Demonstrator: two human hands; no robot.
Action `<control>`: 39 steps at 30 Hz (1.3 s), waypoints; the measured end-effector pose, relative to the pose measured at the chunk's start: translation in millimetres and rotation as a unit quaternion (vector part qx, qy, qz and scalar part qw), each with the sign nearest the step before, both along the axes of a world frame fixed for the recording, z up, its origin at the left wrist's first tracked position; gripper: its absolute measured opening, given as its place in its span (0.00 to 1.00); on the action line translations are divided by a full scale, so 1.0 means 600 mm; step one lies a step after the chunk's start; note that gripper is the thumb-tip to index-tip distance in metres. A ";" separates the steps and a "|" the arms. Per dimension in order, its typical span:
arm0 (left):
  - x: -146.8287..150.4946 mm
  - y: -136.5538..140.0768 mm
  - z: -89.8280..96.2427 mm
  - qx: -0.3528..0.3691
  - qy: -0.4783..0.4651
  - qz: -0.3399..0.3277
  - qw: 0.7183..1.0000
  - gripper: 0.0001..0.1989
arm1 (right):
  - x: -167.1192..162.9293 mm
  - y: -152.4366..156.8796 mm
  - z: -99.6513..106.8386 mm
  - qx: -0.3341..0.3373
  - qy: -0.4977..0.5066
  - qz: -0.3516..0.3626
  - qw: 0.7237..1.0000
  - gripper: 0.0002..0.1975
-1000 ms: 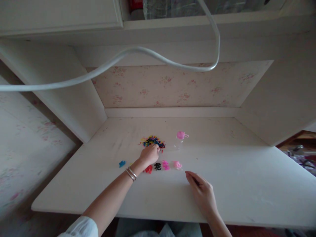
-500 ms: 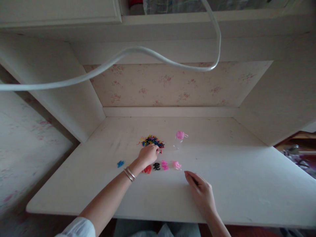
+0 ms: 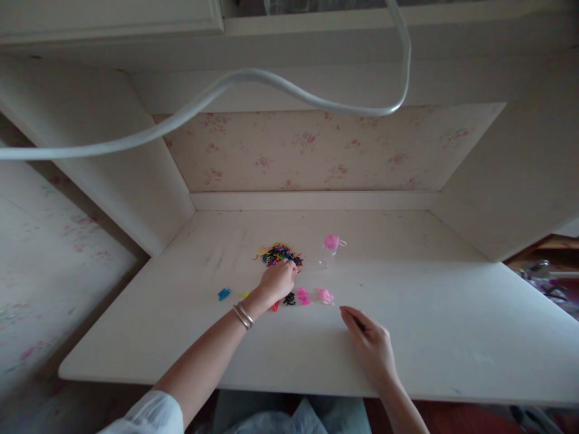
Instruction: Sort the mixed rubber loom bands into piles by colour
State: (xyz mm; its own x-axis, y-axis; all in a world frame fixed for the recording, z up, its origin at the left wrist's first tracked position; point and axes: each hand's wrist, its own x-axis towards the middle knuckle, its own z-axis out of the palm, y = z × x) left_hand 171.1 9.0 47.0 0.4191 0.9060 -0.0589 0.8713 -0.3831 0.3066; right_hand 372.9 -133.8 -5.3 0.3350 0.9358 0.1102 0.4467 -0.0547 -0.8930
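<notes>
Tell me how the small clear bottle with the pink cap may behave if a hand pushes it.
The small clear bottle stands upright, narrow, with its pink cap on top, so it probably tips easily. It looks empty and thin, likely very light. Once on its side it may roll across the smooth white desk.

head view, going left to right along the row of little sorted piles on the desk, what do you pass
blue pile → yellow pile → left hand → black pile → bright pink pile → pale pink pile → right hand, resting nearer on the desk.
</notes>
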 end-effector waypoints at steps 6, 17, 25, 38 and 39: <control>-0.015 -0.001 0.009 0.004 -0.021 0.008 1.000 0.13 | 0.000 0.000 0.004 -0.001 -0.007 0.004 1.000 0.16; -0.035 -0.030 0.014 0.001 -0.017 -0.002 1.000 0.14 | -0.001 -0.001 0.006 -0.005 -0.015 0.004 1.000 0.16; -0.046 -0.054 0.009 -0.014 -0.034 -0.006 0.999 0.13 | -0.004 -0.002 0.011 -0.004 -0.005 0.006 1.000 0.16; -0.056 -0.078 0.011 0.007 -0.109 0.010 0.994 0.11 | -0.002 -0.002 0.008 -0.003 -0.003 -0.002 1.000 0.17; -0.059 -0.082 0.015 0.012 -0.116 0.015 0.993 0.12 | -0.001 -0.003 0.007 -0.005 -0.002 -0.004 1.000 0.17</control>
State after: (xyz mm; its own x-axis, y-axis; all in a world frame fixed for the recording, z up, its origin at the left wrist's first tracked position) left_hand 135.5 -40.5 55.7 0.3920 0.9181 0.0588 0.7888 -0.3683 0.4921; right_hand 372.0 -135.3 -1.2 0.3411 0.9345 0.1022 0.4507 -0.0671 -0.8901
